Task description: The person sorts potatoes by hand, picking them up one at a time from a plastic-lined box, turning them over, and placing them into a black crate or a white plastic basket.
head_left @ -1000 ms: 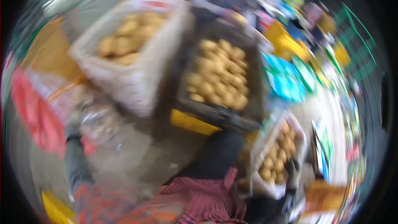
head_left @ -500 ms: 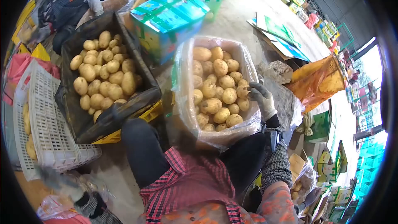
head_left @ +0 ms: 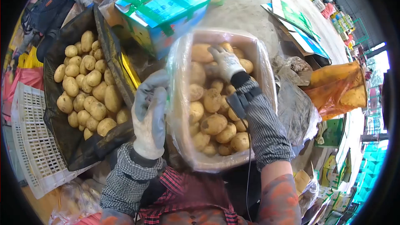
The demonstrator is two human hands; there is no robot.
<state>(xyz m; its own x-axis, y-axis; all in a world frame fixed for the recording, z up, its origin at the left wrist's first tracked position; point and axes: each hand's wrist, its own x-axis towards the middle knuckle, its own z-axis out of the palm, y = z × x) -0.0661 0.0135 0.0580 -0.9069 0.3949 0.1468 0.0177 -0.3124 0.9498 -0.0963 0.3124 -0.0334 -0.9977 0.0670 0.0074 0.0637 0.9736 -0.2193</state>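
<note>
Over potatoes, the right hand was spread; beside the box, the left hand curved open (potatoes, firm and smooth, probably wanted cupping mid-body).

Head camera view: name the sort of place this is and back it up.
Probably a produce packing area or wholesale market: potatoes sit in a plastic-lined box and a black-lined crate, a taped carton stands beside them, and flattened cardboard lies on the bare floor.
</note>
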